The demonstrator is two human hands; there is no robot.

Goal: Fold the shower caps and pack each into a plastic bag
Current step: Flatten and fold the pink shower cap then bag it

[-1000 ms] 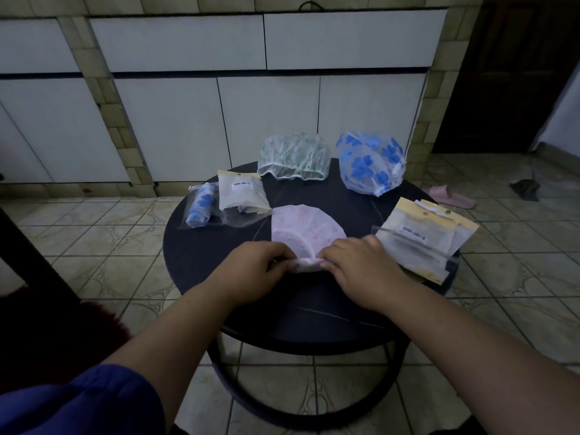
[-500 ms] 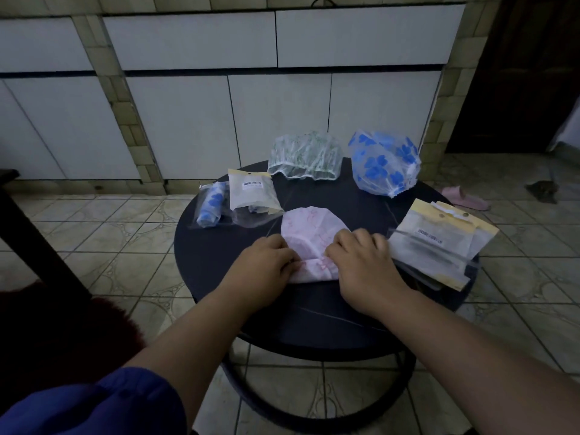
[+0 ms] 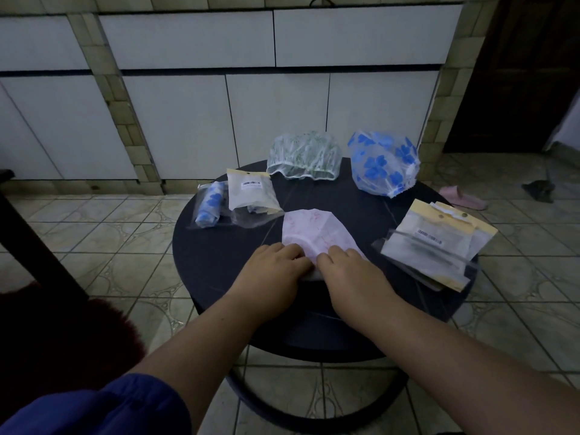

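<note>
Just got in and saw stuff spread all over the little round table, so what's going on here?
A person is folding a pink shower cap on the dark round table, with the left hand and right hand working its near edge. A green-patterned cap and a blue-flowered cap wait unfolded at the back. Two bagged caps lie at the left, and empty plastic bags are stacked at the right.

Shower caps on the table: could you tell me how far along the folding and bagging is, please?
Done: a rolled blue cap sits in a clear bag, with another filled bag beside it. In hand: both hands, left hand and right hand, press the pink cap mid-fold. Left: the green cap and blue flowered cap, unfolded; empty bags wait.
</note>
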